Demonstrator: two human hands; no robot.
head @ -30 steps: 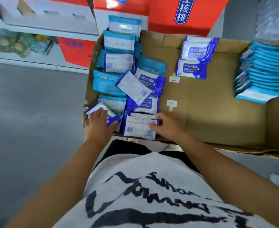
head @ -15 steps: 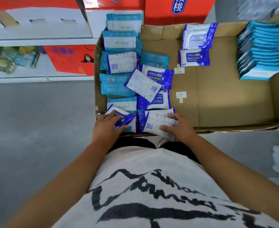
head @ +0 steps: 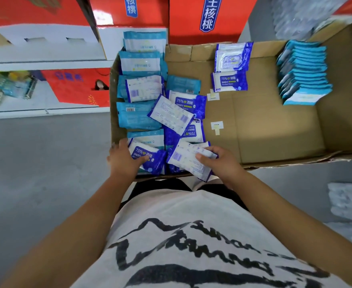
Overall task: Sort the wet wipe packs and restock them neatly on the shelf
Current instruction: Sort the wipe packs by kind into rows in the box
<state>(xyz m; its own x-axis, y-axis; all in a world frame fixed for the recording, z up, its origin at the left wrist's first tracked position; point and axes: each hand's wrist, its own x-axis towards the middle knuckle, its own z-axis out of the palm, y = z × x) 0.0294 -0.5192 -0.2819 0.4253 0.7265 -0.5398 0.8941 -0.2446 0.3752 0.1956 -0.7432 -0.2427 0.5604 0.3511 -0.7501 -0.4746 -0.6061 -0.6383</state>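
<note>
The person's right hand pinches a white-backed pack, thumb on top. The left hand is curled around a blue 75% pack just beside it, both in the near-left corner of the cardboard box. A messy pile of packs sits right behind, and a teal row is lined up far right.

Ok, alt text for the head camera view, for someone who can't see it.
Seen from above, a person's left hand holds a dark blue wipe pack and the right hand pinches a face-down pack at the near edge of a cardboard box. Loose packs crowd the box's left side; light blue packs sit in a neat row at far right.
</note>
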